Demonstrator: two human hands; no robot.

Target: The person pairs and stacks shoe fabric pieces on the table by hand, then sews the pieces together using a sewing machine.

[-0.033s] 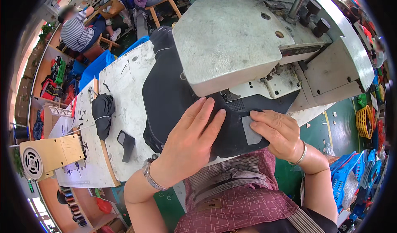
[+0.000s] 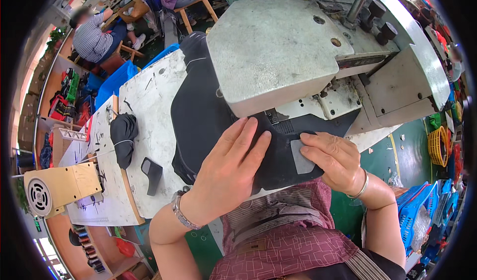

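Note:
Black fabric (image 2: 198, 116) is spread over the white worktable and runs under the head of a large pale sewing machine (image 2: 278, 46). My left hand (image 2: 226, 166) lies on the cloth with its fingers stretched out, fingertips close to the machine's front edge. At the near right corner of the fabric, my right hand (image 2: 334, 158) grips the edge beside a grey rectangular patch (image 2: 301, 158); its thumb is hidden. Between the hands, the ridged metal plate (image 2: 284, 126) of the machine shows. The needle area is covered by the machine head.
On the worktable (image 2: 154, 96), a tied black cloth bundle (image 2: 124, 140) and a small black angled piece (image 2: 152, 175) lie to the left. A wooden box with a round speaker-like grille (image 2: 39, 196) stands farther left. Blue baskets (image 2: 415, 213) are at right; a person in stripes (image 2: 94, 39) sits far left.

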